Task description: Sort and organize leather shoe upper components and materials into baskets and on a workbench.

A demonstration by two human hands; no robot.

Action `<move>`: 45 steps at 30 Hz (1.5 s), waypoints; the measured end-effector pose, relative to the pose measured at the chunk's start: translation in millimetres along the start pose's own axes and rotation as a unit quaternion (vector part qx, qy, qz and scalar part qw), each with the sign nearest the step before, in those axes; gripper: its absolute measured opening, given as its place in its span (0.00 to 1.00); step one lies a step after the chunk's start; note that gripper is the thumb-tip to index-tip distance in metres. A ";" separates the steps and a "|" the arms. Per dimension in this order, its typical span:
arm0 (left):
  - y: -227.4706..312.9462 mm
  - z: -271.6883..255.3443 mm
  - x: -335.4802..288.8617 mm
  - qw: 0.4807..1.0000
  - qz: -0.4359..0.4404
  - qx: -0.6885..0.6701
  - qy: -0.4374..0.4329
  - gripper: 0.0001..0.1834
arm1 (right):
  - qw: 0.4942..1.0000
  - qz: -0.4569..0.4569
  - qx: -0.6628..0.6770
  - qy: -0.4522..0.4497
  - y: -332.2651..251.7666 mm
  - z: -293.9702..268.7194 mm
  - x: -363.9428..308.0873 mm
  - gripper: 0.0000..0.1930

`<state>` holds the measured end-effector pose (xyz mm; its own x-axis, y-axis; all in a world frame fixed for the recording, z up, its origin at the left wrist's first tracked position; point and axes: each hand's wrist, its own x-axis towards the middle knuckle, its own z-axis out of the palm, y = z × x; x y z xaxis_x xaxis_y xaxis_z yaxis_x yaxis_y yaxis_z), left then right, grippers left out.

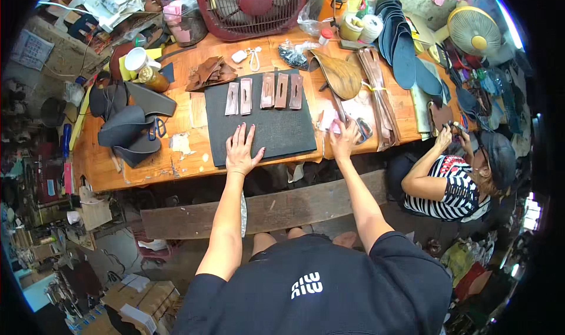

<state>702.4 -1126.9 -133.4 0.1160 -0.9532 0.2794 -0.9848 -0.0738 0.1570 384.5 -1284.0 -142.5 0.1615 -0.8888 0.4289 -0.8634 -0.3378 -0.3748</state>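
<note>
My left hand [242, 149] lies flat near the front edge of a black mat [271, 129], fingers spread and holding nothing. Beyond it, several folded brown leather strips [268, 90] stand in two groups on the mat, some with a dark slit. Right of the mat, my right hand [345, 139] has its fingers closed around the near end of a slim, brown-handled tool [340, 108]. The tool's far end lies by a rounded, wood-grained piece [340, 76], and its kind cannot be made out. Beside that hand is a small dark, shiny object [365, 130].
A bundle of long brown leather straps [376, 93] lies to the right, before dark blue insoles [403, 55]. Leather scraps [212, 74] and a red fan [255, 8] stand farther back. Dark curved pieces [126, 126] and blue-handled scissors [157, 129] are left. Another person [450, 176] works at right.
</note>
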 end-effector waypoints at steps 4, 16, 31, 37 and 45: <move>1.9 2.0 3.0 1.000 -0.004 -0.004 0.011 0.44 | 0.999 -0.002 -0.050 0.004 19.9 18.8 -2.2 0.16; -3.8 1.3 -4.4 1.000 -0.006 -0.025 0.017 0.45 | 0.992 -0.062 -0.104 -0.041 31.2 9.0 -15.4 0.20; 27.5 -58.6 -217.6 0.948 -0.131 -0.289 0.023 0.27 | 0.993 0.044 -0.105 -0.002 15.4 19.1 7.7 0.19; 34.6 -71.3 -484.6 0.898 -0.326 -0.255 -0.151 0.21 | 0.995 0.095 -0.003 -0.028 7.2 19.3 24.8 0.24; 78.0 -118.4 -688.0 0.596 -0.660 -0.241 -0.389 0.31 | 0.986 0.030 0.014 -0.165 -0.3 20.2 13.7 0.42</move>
<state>561.1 -442.2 -201.1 0.4680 -0.0195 -0.8835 0.0716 -0.9956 0.0599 396.6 -1302.3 -153.1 0.2614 -0.9582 0.1165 -0.8632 -0.2861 -0.4159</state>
